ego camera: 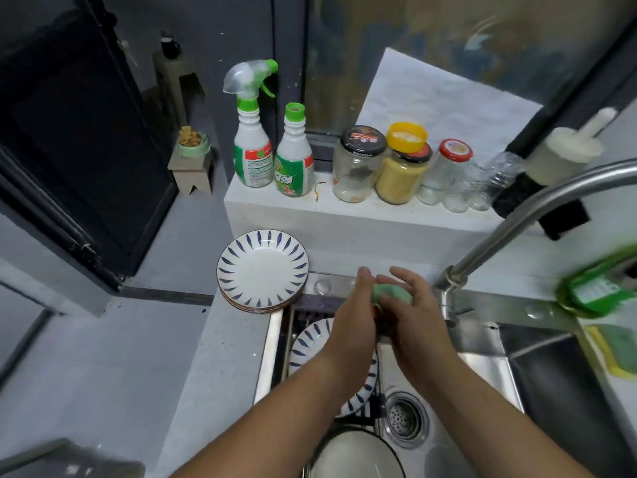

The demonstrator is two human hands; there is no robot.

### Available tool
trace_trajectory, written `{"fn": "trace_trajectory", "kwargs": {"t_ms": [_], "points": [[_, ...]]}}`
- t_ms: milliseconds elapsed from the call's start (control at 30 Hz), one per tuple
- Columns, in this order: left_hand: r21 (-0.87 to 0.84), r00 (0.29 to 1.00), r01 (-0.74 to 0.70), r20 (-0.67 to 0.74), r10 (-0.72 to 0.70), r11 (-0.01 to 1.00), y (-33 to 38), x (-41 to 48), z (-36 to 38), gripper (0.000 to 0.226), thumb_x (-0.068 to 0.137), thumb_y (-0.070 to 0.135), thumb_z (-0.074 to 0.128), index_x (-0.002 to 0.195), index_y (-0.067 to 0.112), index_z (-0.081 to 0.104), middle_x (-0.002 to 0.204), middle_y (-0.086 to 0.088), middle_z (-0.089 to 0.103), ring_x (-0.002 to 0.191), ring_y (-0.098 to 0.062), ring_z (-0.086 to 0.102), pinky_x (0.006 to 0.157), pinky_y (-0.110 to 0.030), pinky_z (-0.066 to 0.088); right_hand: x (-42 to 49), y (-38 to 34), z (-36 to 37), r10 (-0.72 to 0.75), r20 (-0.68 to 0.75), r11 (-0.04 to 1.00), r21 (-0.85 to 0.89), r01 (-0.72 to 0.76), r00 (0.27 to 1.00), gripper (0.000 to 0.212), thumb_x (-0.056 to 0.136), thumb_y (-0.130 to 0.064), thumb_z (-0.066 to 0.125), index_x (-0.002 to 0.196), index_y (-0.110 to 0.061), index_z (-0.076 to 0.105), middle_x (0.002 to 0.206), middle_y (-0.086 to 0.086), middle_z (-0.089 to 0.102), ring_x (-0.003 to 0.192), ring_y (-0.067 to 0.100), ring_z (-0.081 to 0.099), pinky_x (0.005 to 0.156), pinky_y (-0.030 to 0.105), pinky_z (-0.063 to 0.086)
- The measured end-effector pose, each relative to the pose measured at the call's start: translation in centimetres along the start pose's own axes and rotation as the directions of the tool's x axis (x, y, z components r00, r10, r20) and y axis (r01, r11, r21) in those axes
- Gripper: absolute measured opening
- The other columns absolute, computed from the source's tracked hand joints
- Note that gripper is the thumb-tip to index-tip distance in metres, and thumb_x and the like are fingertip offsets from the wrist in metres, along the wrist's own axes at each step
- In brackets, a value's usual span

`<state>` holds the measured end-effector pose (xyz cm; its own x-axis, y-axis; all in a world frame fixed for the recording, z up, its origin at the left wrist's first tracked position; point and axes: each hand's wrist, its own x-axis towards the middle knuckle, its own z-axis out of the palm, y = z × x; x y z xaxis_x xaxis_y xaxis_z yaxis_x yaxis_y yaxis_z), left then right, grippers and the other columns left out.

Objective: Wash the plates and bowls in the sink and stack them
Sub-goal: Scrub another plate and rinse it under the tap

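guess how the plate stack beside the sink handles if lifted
The plate stack looks ceramic: probably heavy, stiff and breakable. Its glossy glaze may be slippery. Close to the sink rim, a push might slide it in.

Glossy ceramic plates [262, 267], brushed steel sink [482, 367]
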<state>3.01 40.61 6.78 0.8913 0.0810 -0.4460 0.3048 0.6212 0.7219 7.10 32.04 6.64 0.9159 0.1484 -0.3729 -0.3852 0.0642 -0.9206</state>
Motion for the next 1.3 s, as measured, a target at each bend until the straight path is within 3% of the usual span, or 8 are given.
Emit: {"fn": "trace_trajectory", "kwargs": {"t_ms": [100,233,333,467,600,700,967,1300], "points": [[-0.13,1.0,0.031,0.001,-0.031,0.991,-2.8,-1.4,4.0,0.065,0.103,0.057,0.044,0.132,0.002,0.065,0.132,-0.017,0.069,0.127,-0.024,0.064,0.118,-0.043,0.04,-2.4,-1.3,-3.8,-0.062,-0.024,0.997,-0.048,0.061,0.998,0.035,0.095,-0.001,0.054,0.112,-0.029,0.067,0.119,0.004,0.067,0.107,0.025,0.067,0.096,0.045,0.055],[-0.006,0.998,0.056,0.007,-0.056,0.998,-6.7,-4.1,9.7,0.073,0.092,0.069,0.051,0.138,0.013,0.062,0.14,-0.007,0.064,0.137,-0.023,0.055,0.118,-0.044,0.041,-4.8,-1.7,-9.4,-0.177,-0.085,0.963,-0.223,0.155,0.98,0.024,0.102,-0.02,0.05,0.109,-0.028,0.072,0.105,0.0,0.073,0.097,0.015,0.069,0.088,0.042,0.055],[-0.068,0.995,0.095,0.045,-0.093,0.993,-9.1,-6.1,13.5,0.067,0.098,0.069,0.039,0.127,0.019,0.073,0.135,-0.008,0.069,0.138,-0.022,0.054,0.119,-0.04,0.037,-6.8,-1.3,-14.0,-0.208,-0.091,0.955,-0.235,0.182,0.974,0.022,0.101,-0.03,0.053,0.111,-0.029,0.072,0.104,-0.007,0.074,0.102,0.008,0.069,0.092,0.038,0.055],[0.023,0.977,0.162,0.134,-0.163,0.987,-11.8,-7.1,16.3,0.08,0.104,0.063,0.016,0.115,0.015,0.079,0.122,-0.008,0.075,0.125,-0.016,0.063,0.116,-0.036,0.037,-7.9,-2.3,-20.1,-0.288,-0.161,0.903,-0.374,0.212,0.944,0.017,0.096,-0.017,0.061,0.088,-0.027,0.072,0.081,-0.008,0.075,0.078,0.002,0.07,0.071,0.022,0.055],[0.215,0.995,0.057,-0.093,-0.037,0.975,-12.1,-6.9,16.8,0.052,0.106,0.055,0.036,0.129,0.014,0.057,0.105,-0.008,0.077,0.086,-0.015,0.07,0.087,-0.037,0.05,-7.7,-3.2,-25.3,-0.158,-0.136,0.977,-0.166,0.135,0.978,0.018,0.096,0.002,0.056,0.096,-0.012,0.068,0.088,0.01,0.072,0.057,0.015,0.064,0.052,0.025,0.057],[0.282,0.978,0.026,-0.205,0.034,0.959,-11.8,-7.5,16.8,0.031,0.108,0.047,0.039,0.114,0.021,0.055,0.094,-0.01,0.072,0.093,-0.024,0.068,0.096,-0.045,0.05,-7.1,-3.5,-28.8,-0.132,-0.044,0.961,-0.252,0.116,0.99,0.014,0.099,-0.004,0.055,0.103,-0.01,0.067,0.084,0.01,0.069,0.043,0.01,0.049,0.039,0.023,0.045],[0.286,0.964,0.069,-0.264,0.01,0.956,-13.6,-8.3,17.2,0.034,0.109,0.048,0.034,0.109,0.021,0.054,0.086,-0.008,0.074,0.088,-0.023,0.07,0.088,-0.039,0.047,-5.8,-3.1,-31.8,-0.04,0.156,0.888,-0.447,0.107,0.987,0.033,0.103,-0.028,0.053,0.077,-0.012,0.065,0.055,0.002,0.045,0.04,0.013,0.035,0.043,0.021,0.028],[0.284,0.97,0.064,-0.245,0.008,0.957,-15.2,-9.3,17.4,0.043,0.11,0.047,0.033,0.126,0.013,0.055,0.086,-0.008,0.072,0.092,-0.025,0.069,0.095,-0.041,0.05,-6.9,-2.2,-31.5,-0.001,0.079,0.84,-0.541,0.044,0.997,0.052,0.1,-0.052,0.045,0.059,-0.021,0.045,0.05,-0.002,0.04,0.039,0.013,0.033,0.044,0.023,0.026]]}}
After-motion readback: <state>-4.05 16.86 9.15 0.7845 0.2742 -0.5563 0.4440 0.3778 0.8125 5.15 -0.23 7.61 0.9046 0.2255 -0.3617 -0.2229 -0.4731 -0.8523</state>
